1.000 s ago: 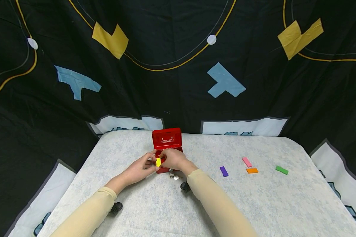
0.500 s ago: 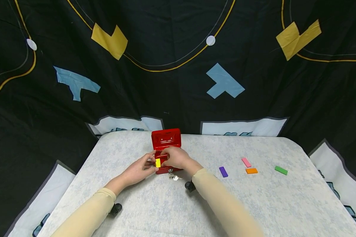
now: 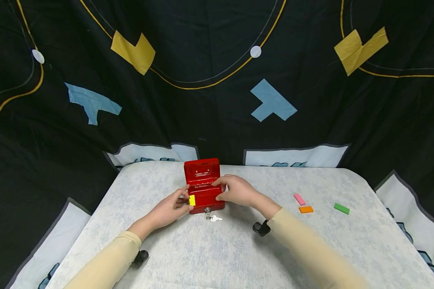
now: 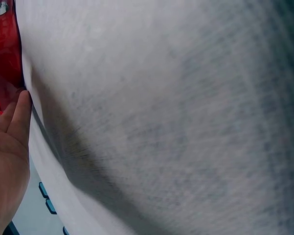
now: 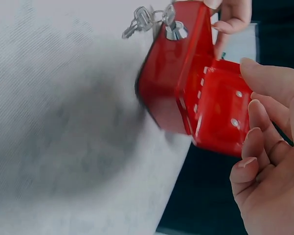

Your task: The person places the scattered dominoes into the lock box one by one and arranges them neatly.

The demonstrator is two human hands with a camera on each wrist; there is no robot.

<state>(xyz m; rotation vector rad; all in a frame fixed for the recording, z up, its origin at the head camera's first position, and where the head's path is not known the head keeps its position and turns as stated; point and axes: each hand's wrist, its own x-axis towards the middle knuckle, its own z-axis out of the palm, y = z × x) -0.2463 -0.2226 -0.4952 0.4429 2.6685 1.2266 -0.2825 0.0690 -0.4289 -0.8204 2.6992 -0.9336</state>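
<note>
So the red cash box (image 3: 205, 197) is up near 12 o'clock on the surface (image 3: 199, 249), lid (image 3: 201, 170) flipped up, keys (image 3: 216, 218) at 6 o'clock, yellow block (image 3: 192, 200) at its 9 o'clock end. Left hand (image 3: 167, 209) has its fingers spread against the 9 o'clock side, while the right hand (image 3: 240, 192) is loosely curved, holding nothing, by the 3 o'clock edge. Pink block (image 3: 299, 199), orange block (image 3: 306, 209) and green block (image 3: 341, 208) lie well off toward 3 o'clock.
</note>
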